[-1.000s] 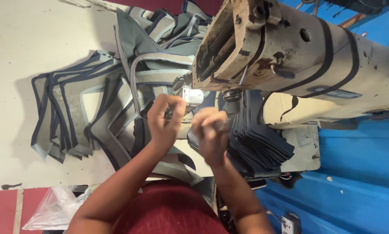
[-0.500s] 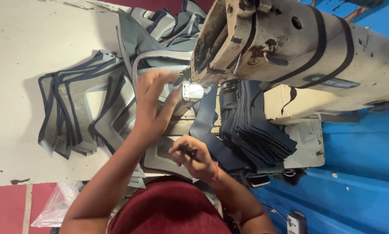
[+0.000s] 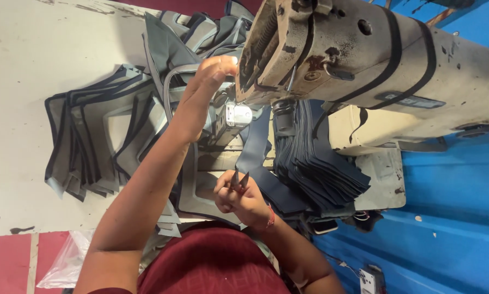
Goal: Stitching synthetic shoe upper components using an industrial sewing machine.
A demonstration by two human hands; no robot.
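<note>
Left hand up against the face of the sewing machine head, fingers curled together on a part there; exactly what is pinched, hidden by the hand. Right hand lower down, near the table's front edge, fingers closed around a small pair of thread snips, blades pointing up toward the machine. Grey fabric piece with dark binding flat under the needle area, just beside the right hand, one loop of it rising past the left wrist. Stack of dark navy pieces on the machine bed, under the arm. Pile of grey bound pieces fanned out toward the far side of the cream table. Clear plastic bag below the table's near edge.
</note>
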